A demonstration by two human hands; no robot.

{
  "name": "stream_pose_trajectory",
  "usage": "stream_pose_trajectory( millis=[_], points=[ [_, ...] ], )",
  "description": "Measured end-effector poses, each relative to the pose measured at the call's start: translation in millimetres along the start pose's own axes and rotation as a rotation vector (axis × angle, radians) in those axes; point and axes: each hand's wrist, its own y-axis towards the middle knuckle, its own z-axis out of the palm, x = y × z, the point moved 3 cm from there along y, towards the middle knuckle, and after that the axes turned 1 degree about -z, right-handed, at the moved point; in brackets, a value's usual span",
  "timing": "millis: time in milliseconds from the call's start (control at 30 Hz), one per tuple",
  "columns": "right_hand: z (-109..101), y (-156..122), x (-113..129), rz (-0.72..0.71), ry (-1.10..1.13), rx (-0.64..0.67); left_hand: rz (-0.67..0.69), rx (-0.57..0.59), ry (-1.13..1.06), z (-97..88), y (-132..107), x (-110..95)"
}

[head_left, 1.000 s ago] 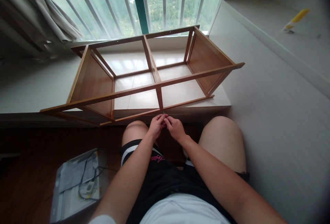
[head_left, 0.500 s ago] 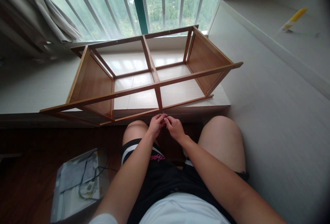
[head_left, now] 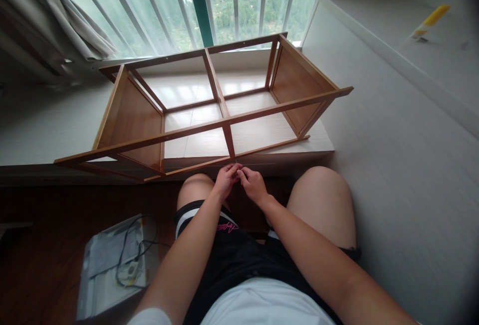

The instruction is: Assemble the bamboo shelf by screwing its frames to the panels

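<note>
A brown wooden shelf frame (head_left: 194, 128) lies on its side on a low white platform in front of me. My left hand (head_left: 225, 181) and my right hand (head_left: 252, 184) meet just below the frame's near bottom rail, at the foot of its middle upright. Both hands have their fingers pinched together around something tiny that I cannot make out. The fingertips of the two hands touch each other. My knees flank the hands below the platform's edge.
The white platform (head_left: 37, 130) runs along a barred window (head_left: 224, 1), with a bundled curtain (head_left: 71, 26) at the left. A plastic bag with papers and a black cable (head_left: 116, 265) lies on the dark floor. A yellow-handled tool (head_left: 426, 21) rests on a ledge at upper right.
My hands stay pinched at the same spot by the bottom rail. The view has shifted slightly, nothing else moved.
</note>
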Motion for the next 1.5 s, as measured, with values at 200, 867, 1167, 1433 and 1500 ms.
stream_pose_trajectory(
  millis=[200, 867, 1167, 1433, 1500],
  points=[
    [-1.8, -2.1, -1.4, 0.018, 0.004, -0.091, 0.006, 0.0, -0.037, -1.3, 2.3, 1.2],
    [5.5, -8.8, -7.5, 0.111, 0.373, -0.144, 0.015, -0.015, -0.053, 4.3, 2.3, -2.1],
    [28.4, -1.4, -5.1, 0.293, 0.816, 0.163, -0.057, -0.006, 0.007, 5.9, 1.4, -1.8],
    [19.6, -1.7, -4.9, 0.233, 0.699, 0.051, 0.006, -0.009, -0.028, 8.5, 0.7, -1.1],
    [14.9, -4.2, -3.8, 0.184, 0.612, 0.003, 0.011, -0.014, -0.036, 8.9, -1.7, -1.3]
  ],
)
